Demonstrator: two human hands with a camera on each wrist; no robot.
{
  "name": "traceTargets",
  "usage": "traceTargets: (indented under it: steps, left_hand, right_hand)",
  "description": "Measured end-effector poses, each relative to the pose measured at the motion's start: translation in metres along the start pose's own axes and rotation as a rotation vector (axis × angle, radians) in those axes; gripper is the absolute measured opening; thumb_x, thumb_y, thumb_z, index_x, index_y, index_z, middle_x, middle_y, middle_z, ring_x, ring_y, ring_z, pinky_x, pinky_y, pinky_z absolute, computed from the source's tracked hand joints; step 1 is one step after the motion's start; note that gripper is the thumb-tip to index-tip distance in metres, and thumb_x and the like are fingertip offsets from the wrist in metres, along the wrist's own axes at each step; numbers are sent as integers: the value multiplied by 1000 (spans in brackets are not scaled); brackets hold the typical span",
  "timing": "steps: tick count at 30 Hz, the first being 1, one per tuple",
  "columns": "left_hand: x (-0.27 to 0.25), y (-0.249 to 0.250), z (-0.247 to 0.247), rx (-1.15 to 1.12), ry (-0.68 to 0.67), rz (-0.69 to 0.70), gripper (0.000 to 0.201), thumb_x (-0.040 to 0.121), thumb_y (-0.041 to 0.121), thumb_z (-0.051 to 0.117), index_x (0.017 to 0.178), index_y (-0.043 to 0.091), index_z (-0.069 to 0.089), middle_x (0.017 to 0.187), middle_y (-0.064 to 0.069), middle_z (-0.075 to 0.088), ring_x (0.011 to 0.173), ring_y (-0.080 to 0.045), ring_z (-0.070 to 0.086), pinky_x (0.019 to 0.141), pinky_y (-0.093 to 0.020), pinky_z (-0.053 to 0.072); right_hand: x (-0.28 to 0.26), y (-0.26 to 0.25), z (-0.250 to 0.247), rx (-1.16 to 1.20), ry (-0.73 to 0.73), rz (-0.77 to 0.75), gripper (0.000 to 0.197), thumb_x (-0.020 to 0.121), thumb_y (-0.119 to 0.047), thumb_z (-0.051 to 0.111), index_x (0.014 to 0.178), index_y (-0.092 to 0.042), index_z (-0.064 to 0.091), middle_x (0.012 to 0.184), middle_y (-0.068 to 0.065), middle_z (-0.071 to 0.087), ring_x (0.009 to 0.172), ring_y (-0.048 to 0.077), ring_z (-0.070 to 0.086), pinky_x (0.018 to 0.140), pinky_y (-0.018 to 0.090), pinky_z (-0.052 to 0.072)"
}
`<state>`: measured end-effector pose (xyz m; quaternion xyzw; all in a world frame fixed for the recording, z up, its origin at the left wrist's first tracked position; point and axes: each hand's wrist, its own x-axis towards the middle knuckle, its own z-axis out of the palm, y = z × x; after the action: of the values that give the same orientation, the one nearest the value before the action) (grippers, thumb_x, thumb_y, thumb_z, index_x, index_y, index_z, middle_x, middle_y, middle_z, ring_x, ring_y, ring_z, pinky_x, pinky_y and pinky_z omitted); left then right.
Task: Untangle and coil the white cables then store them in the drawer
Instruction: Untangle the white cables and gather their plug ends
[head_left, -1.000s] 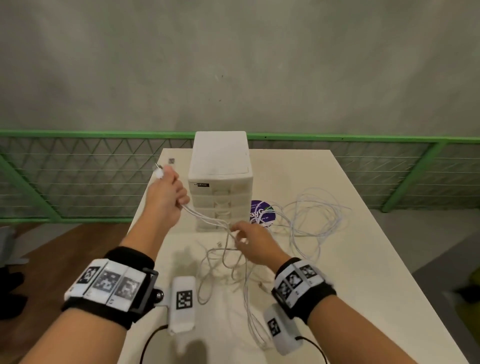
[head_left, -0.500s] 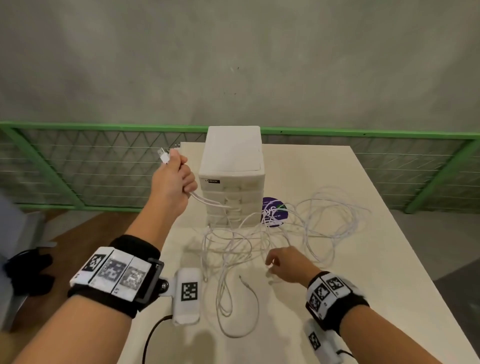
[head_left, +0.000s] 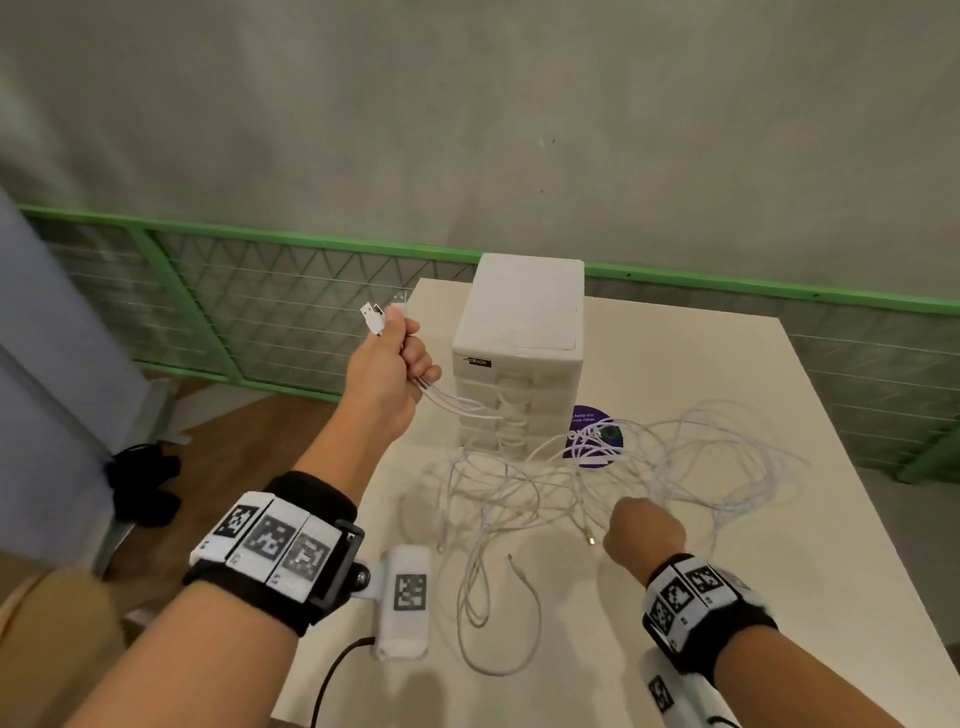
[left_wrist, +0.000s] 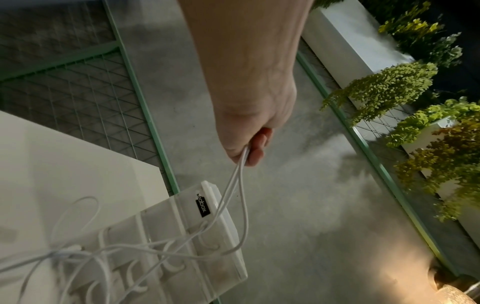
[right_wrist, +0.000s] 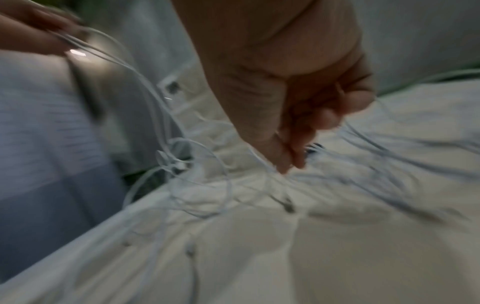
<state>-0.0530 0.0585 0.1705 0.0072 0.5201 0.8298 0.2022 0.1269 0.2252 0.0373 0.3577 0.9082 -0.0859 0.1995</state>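
Note:
A tangle of white cables (head_left: 519, 488) lies spread over the white table (head_left: 727, 597) in front of a small white drawer unit (head_left: 524, 322), whose drawers are closed. My left hand (head_left: 400, 358) is raised left of the unit and grips a few cable ends, with USB plugs (head_left: 373, 315) sticking out above the fist. From this hand (left_wrist: 249, 131) the strands (left_wrist: 242, 185) run down across the unit's front (left_wrist: 168, 236). My right hand (head_left: 641, 530) is low over the tangle, fingers curled. In the blurred right wrist view its fingertips (right_wrist: 283, 166) pinch thin strands (right_wrist: 166, 115).
A round purple sticker (head_left: 595, 423) lies on the table right of the drawer unit, under some loops. A green mesh railing (head_left: 311, 241) runs behind the table before a grey wall. The table's left edge is close to my left arm; wooden floor and a black object (head_left: 145, 483) lie beyond.
My left hand rose and pulled the plug ends up and to the left. My right hand moved right and nearer across the tangle, and the loops have spread wider on the table.

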Motion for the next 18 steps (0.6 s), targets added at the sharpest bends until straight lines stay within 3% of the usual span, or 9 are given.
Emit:
traceTargets:
  steps: [3,5,7,9,11,13,14,15,18]
  left_hand:
    - [-4,-3,1,-66,-14,-37,35,100,34,36,73,14,44,40,8,31,35,-7,30,41,-19,37]
    - [-8,-3,7,-94,-38,-58,34,100,34,35,74,14,44,40,8,32,34,-7,31,42,-19,39]
    - [-13,-1,12,-105,-69,-70,34,100,34,35,74,14,44,40,8,33,34,-6,32,43,-19,42]
    - [-17,1,15,-103,-104,-80,34,100,34,35,75,14,45,41,8,35,35,-6,33,44,-20,45]
    - [-21,2,16,-90,-129,-88,34,100,34,35,76,14,45,41,8,35,35,-6,34,46,-21,46]
    - [-22,2,15,-78,-139,-89,33,100,34,34,76,14,45,40,9,35,35,-6,33,46,-21,45]
    - [-22,2,13,-68,-137,-82,33,100,34,34,76,14,45,40,8,35,35,-6,32,45,-21,44]
    - [-21,2,11,-55,-131,-71,33,101,33,34,76,14,45,40,9,34,35,-6,31,45,-20,43]
    - [-16,2,4,-5,-108,-34,34,101,33,34,74,14,45,39,9,29,34,-6,26,40,-18,35]
  right_hand:
    - [-13,-47,-22,27,152,-314,28,92,-28,45,104,-7,60,111,13,64,104,30,59,80,33,46]
    - [-22,-89,-21,128,143,-455,35,93,-34,44,103,-6,61,108,15,65,103,31,58,80,34,45]
    - [-21,-123,-11,263,51,-424,45,92,-41,44,110,-3,59,114,17,63,109,31,55,85,34,44]
    - [-13,-144,0,445,-120,-300,57,90,-47,48,125,-1,48,129,16,54,121,30,48,95,32,40]
    - [-5,-155,7,706,-260,-168,64,86,-46,55,131,-2,42,129,14,55,122,26,49,100,31,38]
    - [0,-160,8,997,-321,-132,37,88,-36,56,108,-4,56,98,11,67,90,20,61,86,29,47]
    - [-1,-160,6,1112,-334,-144,23,90,-29,53,89,-7,58,80,9,65,69,17,59,69,27,48]
    - [-3,-158,2,1178,-328,-155,22,92,-25,52,77,-10,56,68,6,60,55,16,52,55,25,44]
    - [-13,-139,-21,1037,-259,-293,23,91,-25,52,69,-17,59,54,0,46,42,12,38,39,22,32]
